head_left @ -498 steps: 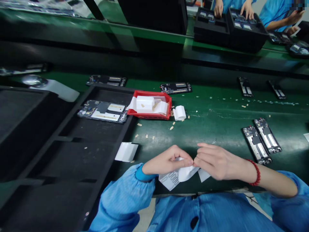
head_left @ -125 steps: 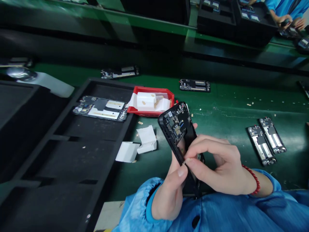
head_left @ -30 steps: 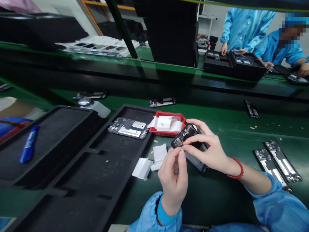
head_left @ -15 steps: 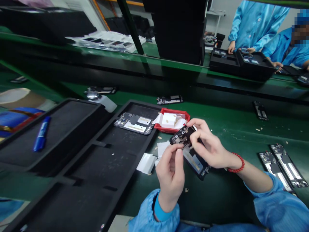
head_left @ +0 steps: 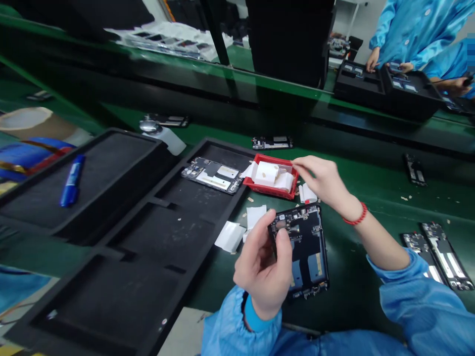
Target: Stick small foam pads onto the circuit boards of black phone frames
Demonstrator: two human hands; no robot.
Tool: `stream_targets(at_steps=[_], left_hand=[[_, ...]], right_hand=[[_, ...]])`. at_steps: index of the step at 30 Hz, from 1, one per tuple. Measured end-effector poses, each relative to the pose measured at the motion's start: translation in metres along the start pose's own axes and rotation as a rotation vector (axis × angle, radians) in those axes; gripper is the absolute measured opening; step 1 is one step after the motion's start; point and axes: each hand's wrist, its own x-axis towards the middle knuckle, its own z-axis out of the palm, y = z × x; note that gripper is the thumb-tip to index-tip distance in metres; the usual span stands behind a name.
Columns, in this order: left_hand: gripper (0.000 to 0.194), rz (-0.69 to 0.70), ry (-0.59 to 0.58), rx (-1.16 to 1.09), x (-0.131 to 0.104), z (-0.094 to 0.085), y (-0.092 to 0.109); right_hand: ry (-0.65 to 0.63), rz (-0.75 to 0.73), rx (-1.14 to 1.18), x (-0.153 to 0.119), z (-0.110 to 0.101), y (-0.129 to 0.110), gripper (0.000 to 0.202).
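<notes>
My left hand (head_left: 265, 267) grips an opened phone (head_left: 306, 249) by its left edge, thumb on top. The phone's circuit board and cameras face up, and its lower end tilts toward me. My right hand (head_left: 322, 180) is away from the phone, its fingertips pinched at the right rim of a small red tray (head_left: 270, 190). What lies between those fingertips, if anything, is too small to make out. White paper pieces (head_left: 266, 173) with small tan bits lie in the tray. Just below my right hand is a white strip (head_left: 307, 194) with a red spot.
To the left is a black compartment tray (head_left: 156, 232) with another opened phone (head_left: 213, 175) at its far end. A blue marker (head_left: 72, 182) rests on a black box (head_left: 111, 163). Two opened phones (head_left: 445, 254) lie at right. Across the bench are co-workers in blue sleeves (head_left: 423, 29).
My right hand has left the phone and moved up to the red tray's rim. The phone, still in my left hand, has turned more upright and shows more of its face. The view has shifted.
</notes>
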Motion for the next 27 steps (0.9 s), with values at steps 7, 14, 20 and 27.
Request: stream_targets(at_steps=[7, 14, 20, 27], left_hand=[[0.027, 0.009, 0.043, 0.015, -0.001, 0.004, 0.011], [0.039, 0.124, 0.066, 0.002, 0.003, 0.008, 0.007], [0.047, 0.187, 0.085, -0.002, 0.004, 0.011, 0.002], [0.039, 0.171, 0.078, 0.055, 0.000, 0.007, 0.009]], right_hand=[[0.380, 0.119, 0.201, -0.065, -0.036, -0.085, 0.015], [0.416, 0.109, 0.321, -0.064, -0.025, -0.080, 0.015], [0.259, 0.092, 0.320, -0.067, -0.025, -0.085, 0.012], [0.255, 0.139, 0.409, -0.069, -0.017, -0.094, 0.014]])
